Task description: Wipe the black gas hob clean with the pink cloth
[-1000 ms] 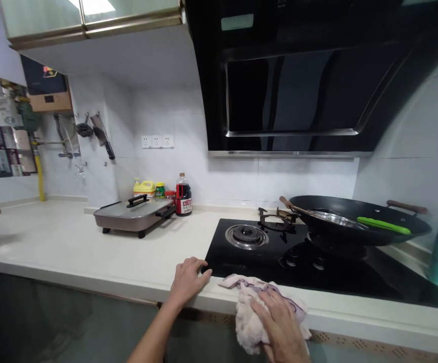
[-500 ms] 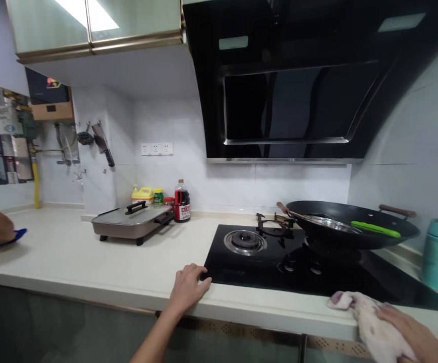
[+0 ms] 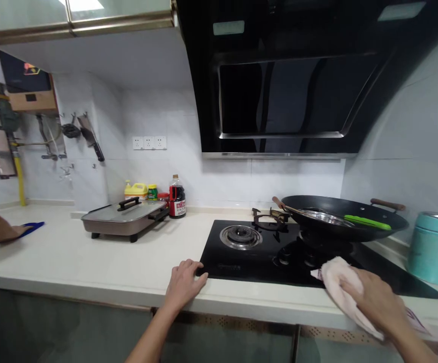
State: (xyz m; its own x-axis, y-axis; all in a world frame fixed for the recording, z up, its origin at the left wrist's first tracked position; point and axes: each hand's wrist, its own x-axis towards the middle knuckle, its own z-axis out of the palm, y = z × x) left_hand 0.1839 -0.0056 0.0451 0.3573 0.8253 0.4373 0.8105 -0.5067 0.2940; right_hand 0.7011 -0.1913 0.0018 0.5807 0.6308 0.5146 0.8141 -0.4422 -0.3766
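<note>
Right hand (image 3: 378,302) was at the bench's (image 3: 90,264) front edge, right of middle, fingers closed round a pale pink cloth (image 3: 342,280). Cloth lay partly over the front edge of the black hob (image 3: 257,267), the rest trailing along the bench's front edge under the hand. Left hand (image 3: 184,283) rested near the same edge, at the hob's left front corner; fingers loosely spread, nothing gripped. Wok (image 3: 359,236) sat at the hob's right rear, a long green handle (image 3: 366,222) lying in it. Turquoise flask (image 3: 431,249) stood upright near the hob's right end. Lidded pan (image 3: 120,227) stood left of the hob, dark bottle (image 3: 177,196) by the bench's rear edge. Toward the bench's left end, another person's hand (image 3: 13,232) was on a blue cloth (image 3: 33,228).
</note>
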